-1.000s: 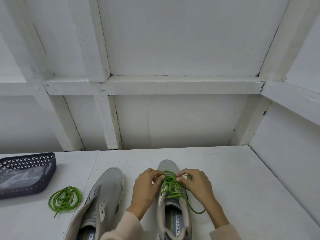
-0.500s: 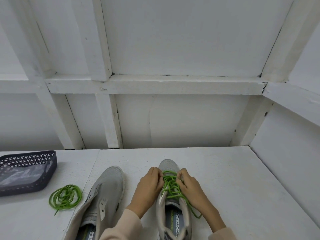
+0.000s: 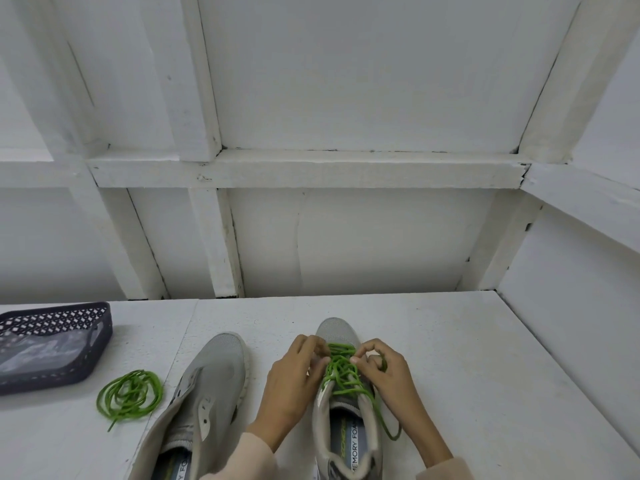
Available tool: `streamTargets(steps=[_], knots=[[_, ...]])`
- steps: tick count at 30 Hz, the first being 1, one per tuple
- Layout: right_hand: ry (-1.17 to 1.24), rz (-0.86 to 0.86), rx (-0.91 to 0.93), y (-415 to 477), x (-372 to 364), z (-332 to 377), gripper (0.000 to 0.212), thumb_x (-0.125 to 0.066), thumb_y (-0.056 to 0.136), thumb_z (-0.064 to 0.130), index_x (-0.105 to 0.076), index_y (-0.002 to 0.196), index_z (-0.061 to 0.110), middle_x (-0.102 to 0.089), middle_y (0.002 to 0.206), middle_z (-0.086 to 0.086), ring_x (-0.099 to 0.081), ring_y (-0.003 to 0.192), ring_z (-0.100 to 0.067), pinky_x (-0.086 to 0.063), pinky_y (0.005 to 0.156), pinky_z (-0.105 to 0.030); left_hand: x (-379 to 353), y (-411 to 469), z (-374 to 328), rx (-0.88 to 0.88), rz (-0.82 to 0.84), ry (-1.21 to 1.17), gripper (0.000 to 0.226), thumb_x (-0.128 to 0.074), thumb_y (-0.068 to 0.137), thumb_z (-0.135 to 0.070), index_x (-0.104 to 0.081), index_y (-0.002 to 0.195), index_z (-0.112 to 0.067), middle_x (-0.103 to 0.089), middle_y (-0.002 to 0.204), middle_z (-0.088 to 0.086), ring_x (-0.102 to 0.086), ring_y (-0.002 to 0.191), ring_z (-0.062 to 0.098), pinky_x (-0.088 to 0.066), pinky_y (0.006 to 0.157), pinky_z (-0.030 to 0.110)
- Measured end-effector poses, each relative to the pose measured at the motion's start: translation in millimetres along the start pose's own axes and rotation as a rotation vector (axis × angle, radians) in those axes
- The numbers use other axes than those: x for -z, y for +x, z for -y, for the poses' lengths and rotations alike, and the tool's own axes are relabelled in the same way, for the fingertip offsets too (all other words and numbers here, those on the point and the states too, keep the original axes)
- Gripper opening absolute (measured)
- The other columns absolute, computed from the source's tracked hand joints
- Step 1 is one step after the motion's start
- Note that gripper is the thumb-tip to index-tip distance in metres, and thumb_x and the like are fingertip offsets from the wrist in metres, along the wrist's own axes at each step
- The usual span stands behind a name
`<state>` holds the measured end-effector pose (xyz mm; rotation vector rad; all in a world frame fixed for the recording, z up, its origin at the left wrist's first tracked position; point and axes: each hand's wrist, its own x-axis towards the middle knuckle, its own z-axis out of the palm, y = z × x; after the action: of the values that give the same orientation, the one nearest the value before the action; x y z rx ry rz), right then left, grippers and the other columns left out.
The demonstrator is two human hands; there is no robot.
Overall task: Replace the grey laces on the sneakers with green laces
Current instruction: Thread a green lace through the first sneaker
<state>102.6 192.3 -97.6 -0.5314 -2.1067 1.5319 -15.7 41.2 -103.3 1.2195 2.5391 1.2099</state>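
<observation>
Two grey sneakers stand on the white table with toes pointing away. The right sneaker [image 3: 337,329] carries a green lace [image 3: 341,370] threaded through its upper eyelets. My left hand [image 3: 294,379] pinches the lace at the shoe's left side. My right hand [image 3: 384,372] pinches it at the right side, and a loop of the lace hangs past my right wrist. The left sneaker [image 3: 211,379] has no lace and its tongue is loose. A second green lace [image 3: 130,398] lies coiled on the table left of it.
A dark perforated basket [image 3: 52,317] with a grey plastic bag inside sits at the table's left edge. A white framed wall rises behind the table and along its right side.
Both hands have shifted slightly on the lace over the right sneaker; my right hand's fingers have curled up more toward the toe end. The shoes and coiled lace stay put.
</observation>
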Motion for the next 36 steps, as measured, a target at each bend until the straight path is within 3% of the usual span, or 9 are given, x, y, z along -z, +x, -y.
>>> streamTargets(steps=[3, 6, 11, 17, 22, 26, 30, 34, 36], knots=[[-0.076, 0.046, -0.010, 3.2, 1.2, 1.3, 0.005, -0.071, 0.087, 0.018, -0.074, 0.084, 0.018, -0.059, 0.054, 0.008, -0.048, 0.052, -0.006, -0.042, 0.055, -0.025, 2.0, 2.7, 1.2, -0.029, 0.007, 0.044, 0.006, -0.058, 0.094, -0.034, -0.063, 0.096, -0.037, -0.054, 0.102, -0.022, -0.060, 0.083, 0.000, -0.052, 0.072, 0.029], [-0.137, 0.069, -0.038, 5.8, 2.9, 4.1, 0.007, -0.073, 0.085, 0.024, -0.079, 0.087, 0.026, -0.075, 0.081, 0.011, -0.069, 0.079, -0.005, -0.055, 0.078, -0.031, 3.7, 7.2, -0.6, 0.003, -0.015, 0.073, 0.007, -0.063, 0.091, -0.033, -0.070, 0.091, -0.033, -0.058, 0.099, -0.020, -0.062, 0.079, -0.001, -0.052, 0.073, 0.030], [-0.352, 0.069, -0.112, 14.5, 1.9, 11.7, 0.009, -0.070, 0.083, 0.038, -0.074, 0.076, 0.037, -0.072, 0.072, 0.010, -0.066, 0.072, -0.008, -0.055, 0.073, -0.039, 8.2, 13.5, -8.5, 0.055, 0.012, 0.180, 0.015, -0.062, 0.091, -0.042, -0.071, 0.089, -0.031, -0.060, 0.104, -0.019, -0.064, 0.080, 0.000, -0.048, 0.073, 0.028], [-0.659, 0.098, -0.127, 23.7, -6.0, 31.7, 0.015, -0.070, 0.082, 0.044, -0.073, 0.083, 0.029, -0.057, 0.064, 0.011, -0.053, 0.065, -0.007, -0.036, 0.054, -0.023, 11.6, 28.7, -16.3, 0.112, 0.086, 0.283, 0.018, -0.062, 0.088, -0.047, -0.070, 0.088, -0.031, -0.058, 0.109, -0.019, -0.063, 0.090, 0.010, -0.042, 0.076, 0.028], [-0.833, 0.216, -0.117, 30.8, -7.6, 36.7, 0.017, -0.058, 0.089, 0.032, -0.068, 0.091, 0.018, -0.066, 0.086, 0.003, -0.060, 0.079, -0.016, -0.044, 0.065, -0.028, 7.3, 31.3, -14.1, 0.068, 0.169, 0.301, 0.020, -0.053, 0.093, -0.033, -0.064, 0.092, -0.017, -0.056, 0.115, -0.010, -0.063, 0.089, 0.022, -0.047, 0.079, 0.035], [-0.357, 0.274, -0.176, 20.6, -4.5, 20.6, 0.013, -0.050, 0.097, 0.022, -0.053, 0.088, 0.013, -0.054, 0.074, 0.001, -0.047, 0.062, -0.009, -0.038, 0.059, -0.027, -0.1, 19.0, -5.8, 0.058, 0.058, 0.188, 0.016, -0.048, 0.096, -0.027, -0.056, 0.095, -0.014, -0.053, 0.109, -0.006, -0.064, 0.077, 0.024, -0.048, 0.075, 0.041], [0.093, 0.185, -0.271, 7.1, 3.5, 9.9, 0.020, -0.039, 0.103, 0.014, -0.039, 0.084, 0.011, -0.038, 0.064, 0.003, -0.034, 0.049, -0.003, -0.030, 0.048, -0.015, -3.3, 4.7, -5.9, 0.140, -0.072, -0.008, 0.007, -0.049, 0.097, -0.019, -0.052, 0.092, -0.016, -0.048, 0.106, -0.012, -0.061, 0.072, 0.013, -0.047, 0.074, 0.033], [0.271, 0.126, -0.305, 5.1, 0.9, 4.1, 0.020, -0.036, 0.103, 0.010, -0.037, 0.083, 0.012, -0.037, 0.059, 0.006, -0.027, 0.046, -0.006, -0.023, 0.045, -0.017, -6.2, -3.0, -9.2, 0.182, -0.122, -0.095, 0.008, -0.047, 0.097, -0.016, -0.049, 0.089, -0.019, -0.046, 0.108, -0.013, -0.062, 0.075, 0.004, -0.049, 0.075, 0.035], [0.273, 0.093, -0.298, 3.2, -0.4, 4.6, 0.018, -0.041, 0.102, 0.011, -0.042, 0.084, 0.011, -0.036, 0.056, 0.007, -0.026, 0.045, -0.006, -0.022, 0.043, -0.017, -4.8, -4.1, -10.0, 0.188, -0.123, -0.114, 0.007, -0.048, 0.098, -0.019, -0.049, 0.091, -0.022, -0.046, 0.108, -0.015, -0.061, 0.079, -0.003, -0.048, 0.074, 0.029]])
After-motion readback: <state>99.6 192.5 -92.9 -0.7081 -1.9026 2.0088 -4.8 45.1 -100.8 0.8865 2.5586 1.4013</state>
